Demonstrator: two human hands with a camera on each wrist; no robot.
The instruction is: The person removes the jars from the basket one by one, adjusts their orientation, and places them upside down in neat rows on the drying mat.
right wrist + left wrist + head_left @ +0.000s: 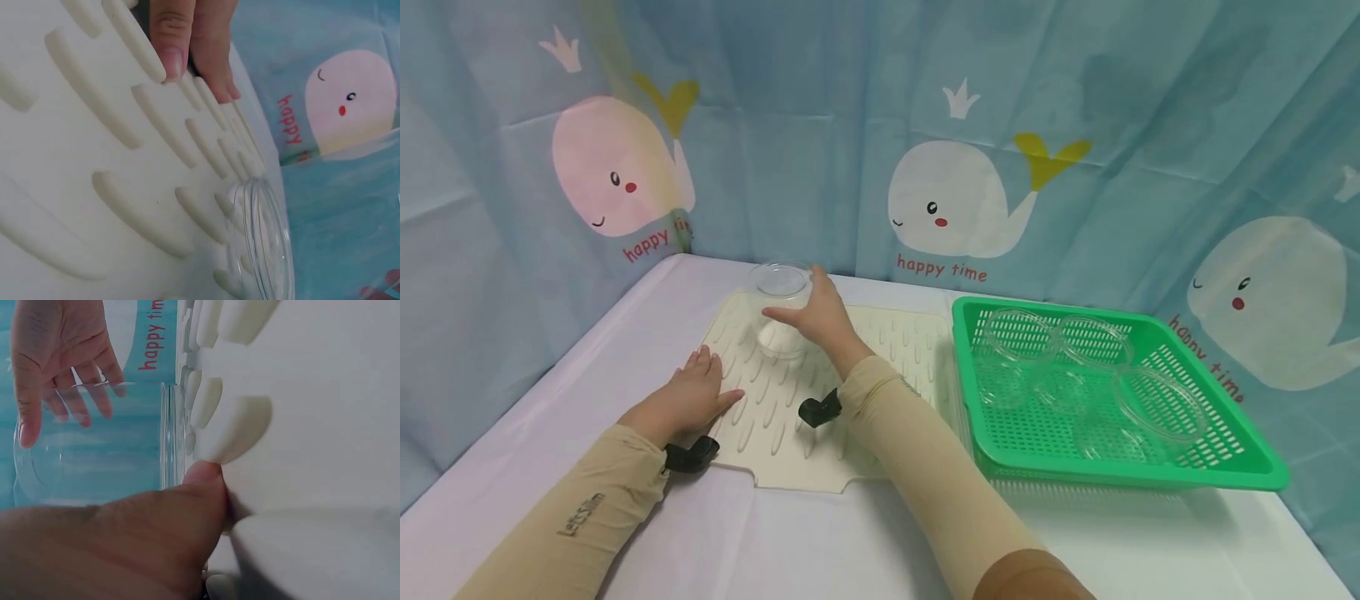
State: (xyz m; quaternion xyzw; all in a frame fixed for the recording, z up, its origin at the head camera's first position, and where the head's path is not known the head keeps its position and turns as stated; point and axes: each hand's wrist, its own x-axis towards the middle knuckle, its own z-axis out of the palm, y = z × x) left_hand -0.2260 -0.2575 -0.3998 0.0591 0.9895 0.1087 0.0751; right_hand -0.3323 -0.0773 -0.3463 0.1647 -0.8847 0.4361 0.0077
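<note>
A clear round container (781, 312) stands upside down on the cream ridged mat (775, 446), near its far left corner. My right hand (820, 312) holds it from the right side, thumb toward me and fingers behind. In the left wrist view the container (119, 453) shows its thick rim down against the ridges, with the right hand (65, 353) around its base end. My left hand (692, 392) rests at the mat's left edge, fingers extended and thumb on the mat. The right wrist view shows the left hand's thumb (172, 53) touching a ridge.
A green slotted basket (1120, 477) stands right of the mat. Inside are clear round containers, one at the back left (1018, 335), one in the middle (1090, 342) and one at the right (1161, 404). A blue curtain (805, 183) with printed whales hangs behind the white-covered table (805, 542).
</note>
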